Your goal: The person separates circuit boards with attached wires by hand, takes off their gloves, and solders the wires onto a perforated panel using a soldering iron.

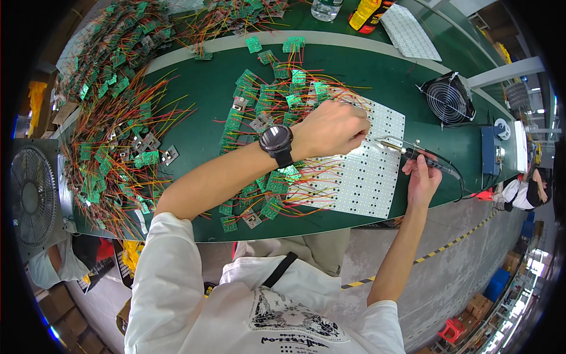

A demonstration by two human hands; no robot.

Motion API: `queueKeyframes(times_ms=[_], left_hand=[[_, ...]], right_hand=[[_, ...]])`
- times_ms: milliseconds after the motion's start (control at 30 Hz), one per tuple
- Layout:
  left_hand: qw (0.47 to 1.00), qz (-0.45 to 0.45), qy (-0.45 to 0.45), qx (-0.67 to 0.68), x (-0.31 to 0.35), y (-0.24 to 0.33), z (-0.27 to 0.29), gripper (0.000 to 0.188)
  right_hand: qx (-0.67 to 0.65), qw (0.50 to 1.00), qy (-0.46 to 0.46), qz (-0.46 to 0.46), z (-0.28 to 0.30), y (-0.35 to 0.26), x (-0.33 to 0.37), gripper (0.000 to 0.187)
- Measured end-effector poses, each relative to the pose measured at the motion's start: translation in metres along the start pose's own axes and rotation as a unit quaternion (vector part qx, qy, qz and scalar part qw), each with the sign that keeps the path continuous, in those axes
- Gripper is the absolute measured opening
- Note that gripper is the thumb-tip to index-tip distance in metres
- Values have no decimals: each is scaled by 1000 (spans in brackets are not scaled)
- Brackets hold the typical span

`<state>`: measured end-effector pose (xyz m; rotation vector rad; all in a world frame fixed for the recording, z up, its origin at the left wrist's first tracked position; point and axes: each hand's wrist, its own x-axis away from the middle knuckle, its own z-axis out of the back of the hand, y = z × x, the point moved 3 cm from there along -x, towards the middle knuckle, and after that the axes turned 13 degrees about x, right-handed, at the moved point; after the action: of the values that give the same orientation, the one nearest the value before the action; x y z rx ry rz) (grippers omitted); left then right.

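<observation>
- Gripping soldering iron in right hand — best steadying its tip, clear of left hand.
- Curling left fingers over white panel, right of green boards — hiding fingertips, leaving any grasp impossible to tell.

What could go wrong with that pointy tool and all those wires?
The soldering iron in the right hand points toward the left hand. If it's hot, a slip might burn those fingers.

Red and yellow wires spread over the white panel, so one might get snagged or melted.

The iron's black cable curves behind the right hand; a tug could jerk the tip.
</observation>
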<state>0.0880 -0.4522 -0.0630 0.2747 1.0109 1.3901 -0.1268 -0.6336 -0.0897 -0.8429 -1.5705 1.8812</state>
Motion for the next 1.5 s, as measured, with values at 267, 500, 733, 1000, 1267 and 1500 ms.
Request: queueKeyframes(times_ms=[267, 500, 733, 1000, 1267, 1500], left_hand=[[995, -85, -2, -49, -7, 35, 23, 18], [984, -144, -1, -102, -14, 94, 35, 15], [982, -28, 57, -176, 90, 145, 48, 14], [819, 327, 344, -322, 268, 149, 89, 10], [727, 326, 462, -391, 325, 133, 87, 20], [715, 354, 492, -349, 323, 139, 86, 23]], right_hand=[[-30, 999, 36, -12, 4, 9, -4, 22], [-52, 999, 16, 8, -1, 7, -6, 22], [-57, 998, 15, 14, 0, 4, -2, 24], [-42, 998, -20, 35, -5, -3, -2, 28], [-53, 997, -28, 38, -4, -3, -2, 26], [-50, 998, -29, 22, -9, -6, 1, 24]])
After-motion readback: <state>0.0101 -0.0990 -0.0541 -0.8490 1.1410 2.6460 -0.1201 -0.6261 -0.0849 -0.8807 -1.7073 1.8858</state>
